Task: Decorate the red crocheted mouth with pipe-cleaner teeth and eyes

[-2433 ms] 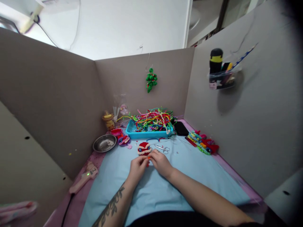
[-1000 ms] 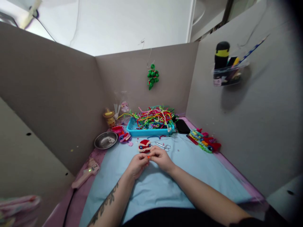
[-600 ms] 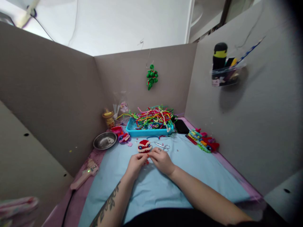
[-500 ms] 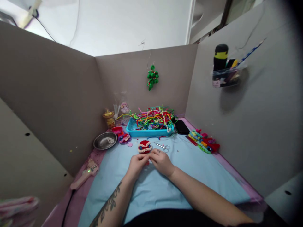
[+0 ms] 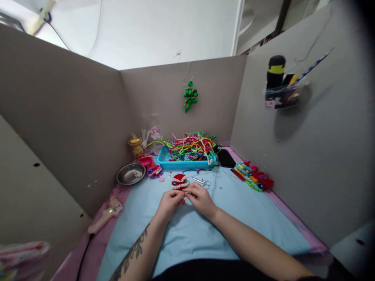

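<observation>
My left hand (image 5: 170,203) and my right hand (image 5: 201,199) meet fingertip to fingertip over the blue cloth (image 5: 199,238). Both are closed in a pinch around a small orange-red piece (image 5: 184,193), too small to make out further. Just beyond the fingers sits a round red crocheted piece (image 5: 179,182) with cream ruffled trim and blue eyes. A pair of small scissors (image 5: 201,181) lies to its right, past my right hand. Small reddish bits (image 5: 182,201) show on the cloth below my fingertips.
A blue tray (image 5: 184,165) heaped with colourful yarn stands at the back. At left are a metal bowl (image 5: 131,174), crocheted pieces (image 5: 154,170) and a pink glue gun (image 5: 105,216). A black phone (image 5: 226,158) and crocheted strips (image 5: 252,177) lie at right. Grey panels enclose three sides.
My fingers have shifted slightly, so the orange-red piece now shows between the fingertips. The whole view has drifted a little; the things on the table stay in place.
</observation>
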`<state>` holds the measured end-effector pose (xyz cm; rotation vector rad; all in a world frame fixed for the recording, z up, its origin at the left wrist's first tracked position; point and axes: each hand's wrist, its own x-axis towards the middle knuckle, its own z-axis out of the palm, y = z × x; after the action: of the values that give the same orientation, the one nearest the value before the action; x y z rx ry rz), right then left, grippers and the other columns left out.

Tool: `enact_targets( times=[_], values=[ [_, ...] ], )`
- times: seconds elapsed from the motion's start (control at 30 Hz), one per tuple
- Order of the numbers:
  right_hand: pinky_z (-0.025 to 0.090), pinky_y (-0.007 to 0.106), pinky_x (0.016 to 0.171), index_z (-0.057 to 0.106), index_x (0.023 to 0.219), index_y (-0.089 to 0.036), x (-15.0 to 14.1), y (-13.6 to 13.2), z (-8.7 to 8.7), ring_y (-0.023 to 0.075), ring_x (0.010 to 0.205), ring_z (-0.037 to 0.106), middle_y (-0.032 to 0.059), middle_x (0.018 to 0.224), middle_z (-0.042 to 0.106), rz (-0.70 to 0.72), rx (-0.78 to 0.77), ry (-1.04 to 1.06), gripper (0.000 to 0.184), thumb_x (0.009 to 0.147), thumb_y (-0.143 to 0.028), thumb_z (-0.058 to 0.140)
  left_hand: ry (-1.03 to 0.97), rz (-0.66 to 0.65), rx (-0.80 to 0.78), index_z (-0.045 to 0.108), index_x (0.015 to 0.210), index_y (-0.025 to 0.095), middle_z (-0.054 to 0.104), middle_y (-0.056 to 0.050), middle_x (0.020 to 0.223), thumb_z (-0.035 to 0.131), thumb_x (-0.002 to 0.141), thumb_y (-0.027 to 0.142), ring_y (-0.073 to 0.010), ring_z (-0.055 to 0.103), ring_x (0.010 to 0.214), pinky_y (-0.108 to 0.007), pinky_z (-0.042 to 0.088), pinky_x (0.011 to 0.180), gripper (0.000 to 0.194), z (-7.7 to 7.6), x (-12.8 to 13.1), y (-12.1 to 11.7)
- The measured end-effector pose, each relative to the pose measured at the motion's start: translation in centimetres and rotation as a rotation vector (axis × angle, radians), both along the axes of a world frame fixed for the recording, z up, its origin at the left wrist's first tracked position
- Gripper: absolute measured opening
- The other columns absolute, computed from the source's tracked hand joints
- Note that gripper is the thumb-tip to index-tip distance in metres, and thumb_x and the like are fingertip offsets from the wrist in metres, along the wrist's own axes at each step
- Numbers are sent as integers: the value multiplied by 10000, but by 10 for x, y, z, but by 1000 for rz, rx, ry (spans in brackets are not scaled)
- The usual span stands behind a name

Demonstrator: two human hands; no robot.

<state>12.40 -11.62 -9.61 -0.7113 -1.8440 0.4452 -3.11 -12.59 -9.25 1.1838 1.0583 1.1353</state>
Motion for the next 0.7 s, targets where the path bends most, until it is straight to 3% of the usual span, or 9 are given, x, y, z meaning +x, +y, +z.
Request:
enact_targets(
  times=[0.53, 0.7],
  values=[
    [498, 331, 741, 699, 862, -215, -2, 1, 4, 176, 804, 595, 62, 850, 632, -2, -82, 60, 151, 815, -170, 562, 26, 22, -7, 642, 640, 112, 598, -19, 513, 682, 638, 463, -91, 440, 429, -218, 305, 461, 354, -3, 2, 1],
    [492, 333, 745, 692, 856, -208, -1, 3, 2, 172, 798, 591, 63, 850, 628, -10, -107, 66, 142, 826, -178, 556, 48, 34, 10, 653, 687, 111, 597, -24, 525, 599, 699, 529, -106, 458, 449, -220, 311, 454, 421, -3, 2, 1]
  ],
)
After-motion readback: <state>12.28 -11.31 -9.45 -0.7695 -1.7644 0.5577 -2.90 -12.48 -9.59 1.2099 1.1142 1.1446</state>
